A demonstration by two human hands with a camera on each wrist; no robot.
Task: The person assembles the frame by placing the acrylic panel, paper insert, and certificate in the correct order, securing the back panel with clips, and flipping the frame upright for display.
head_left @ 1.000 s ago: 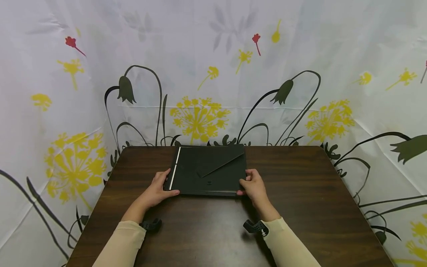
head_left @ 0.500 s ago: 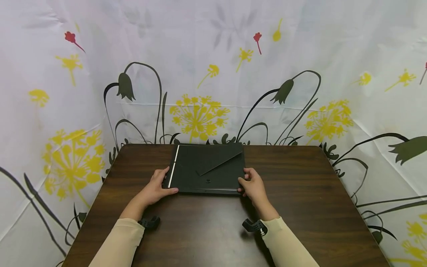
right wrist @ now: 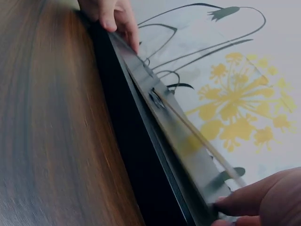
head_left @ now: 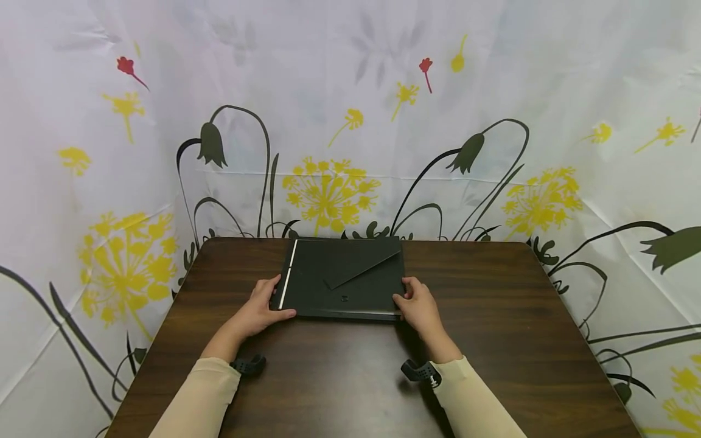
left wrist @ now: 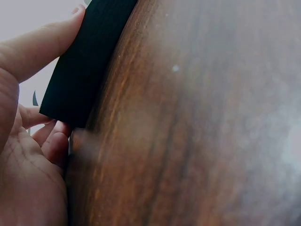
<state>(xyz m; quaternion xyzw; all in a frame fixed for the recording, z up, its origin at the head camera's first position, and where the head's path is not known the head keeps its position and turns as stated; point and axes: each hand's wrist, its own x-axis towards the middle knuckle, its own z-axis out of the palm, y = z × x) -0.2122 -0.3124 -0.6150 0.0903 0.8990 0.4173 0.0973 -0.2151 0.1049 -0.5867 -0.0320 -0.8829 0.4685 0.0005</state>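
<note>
Reaching, it seems, to the far edge of the brown wood-grain table, a flat black rectangular panel leaves wood left, right and near; the left hand, thumb out, grips one end, the right hand pinches the other, its lower fingertips now hidden, unlike a second ago

We count one flat black rectangular panel, one brown wooden table under it, two bare hands at its sides, and two black wristbands in front of it.
</note>
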